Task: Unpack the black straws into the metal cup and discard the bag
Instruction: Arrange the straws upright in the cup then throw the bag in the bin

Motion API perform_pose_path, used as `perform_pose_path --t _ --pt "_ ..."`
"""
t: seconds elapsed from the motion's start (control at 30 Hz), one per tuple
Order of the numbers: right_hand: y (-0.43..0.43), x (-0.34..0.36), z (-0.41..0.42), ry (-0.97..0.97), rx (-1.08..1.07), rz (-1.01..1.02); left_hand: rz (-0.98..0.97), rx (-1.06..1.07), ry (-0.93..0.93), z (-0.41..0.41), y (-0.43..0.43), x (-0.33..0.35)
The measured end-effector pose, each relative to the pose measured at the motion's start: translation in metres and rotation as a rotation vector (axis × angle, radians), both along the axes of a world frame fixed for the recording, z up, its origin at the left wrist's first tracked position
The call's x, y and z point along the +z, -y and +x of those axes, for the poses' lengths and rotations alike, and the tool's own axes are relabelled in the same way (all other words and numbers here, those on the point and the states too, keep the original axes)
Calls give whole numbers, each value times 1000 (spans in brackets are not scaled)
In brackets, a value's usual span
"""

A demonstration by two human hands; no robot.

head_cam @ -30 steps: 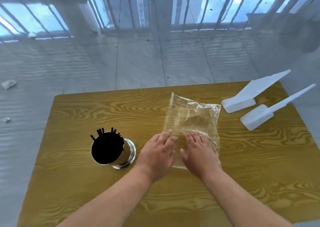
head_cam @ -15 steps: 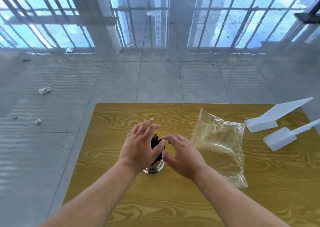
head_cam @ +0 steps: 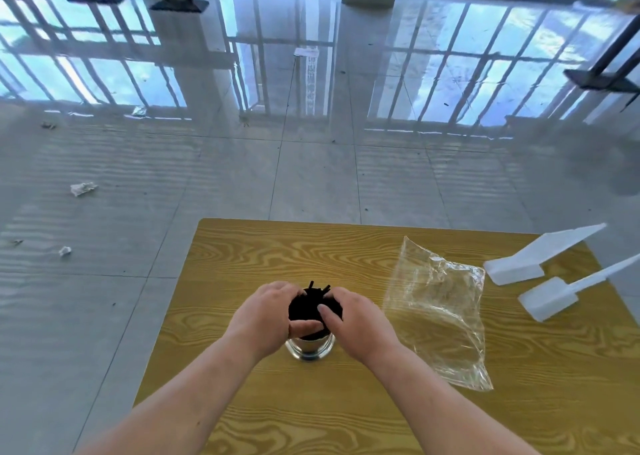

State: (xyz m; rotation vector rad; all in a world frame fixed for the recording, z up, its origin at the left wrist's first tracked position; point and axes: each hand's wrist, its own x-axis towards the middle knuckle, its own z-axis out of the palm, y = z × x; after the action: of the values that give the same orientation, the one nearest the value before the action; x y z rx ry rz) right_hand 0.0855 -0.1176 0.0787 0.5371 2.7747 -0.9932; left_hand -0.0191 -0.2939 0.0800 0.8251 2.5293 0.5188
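A bundle of black straws (head_cam: 306, 307) stands upright in the metal cup (head_cam: 309, 349) near the middle of the wooden table (head_cam: 346, 246). My left hand (head_cam: 263, 312) and my right hand (head_cam: 356, 319) cup the bundle from either side, fingers curled round the straws and both thumbs across the near side. Only the cup's shiny base shows under my hands. The empty clear plastic bag (head_cam: 440, 309) lies flat and crumpled on the table to the right of my right hand, with neither hand on it.
Two white plastic scoop-like pieces (head_cam: 526, 264) (head_cam: 554, 295) lie at the table's far right. Beyond the table is a glossy tiled floor with scraps of paper (head_cam: 83, 188) at the left and a window railing at the back.
Both hands left the flat bag, moved left to the cup and closed round the straws. The view tilted up and shifted, so the table sits lower in frame.
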Motion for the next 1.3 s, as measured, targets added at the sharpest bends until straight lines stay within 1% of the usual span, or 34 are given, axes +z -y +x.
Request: perform_pose_path --t 0.1,0.27,0.33,0.47,0.63,0.73,1.07,1.23,1.3 --pt "5 7 -4 -27 13 3 -5 -6 -77 5 -1 4" --pt "16 15 -6 -51 61 -42 30 36 3 11 -8 14" --pt "18 18 -5 -56 63 -51 11 23 17 12 -11 14" --pt "15 20 -2 -51 63 -65 -34 5 -13 11 -17 10" --pt "6 19 5 -57 56 -58 1 45 -45 6 -20 11" --pt "0 17 9 -51 30 -48 19 34 -60 4 -19 16" --pt "-12 24 -1 -122 -43 -58 48 -24 -116 -20 -19 74" --pt "-16 29 -7 -156 -67 -10 86 -13 -118 -28 -13 102" --pt "-18 31 -8 -169 -82 -32 85 7 -121 -33 -11 113"
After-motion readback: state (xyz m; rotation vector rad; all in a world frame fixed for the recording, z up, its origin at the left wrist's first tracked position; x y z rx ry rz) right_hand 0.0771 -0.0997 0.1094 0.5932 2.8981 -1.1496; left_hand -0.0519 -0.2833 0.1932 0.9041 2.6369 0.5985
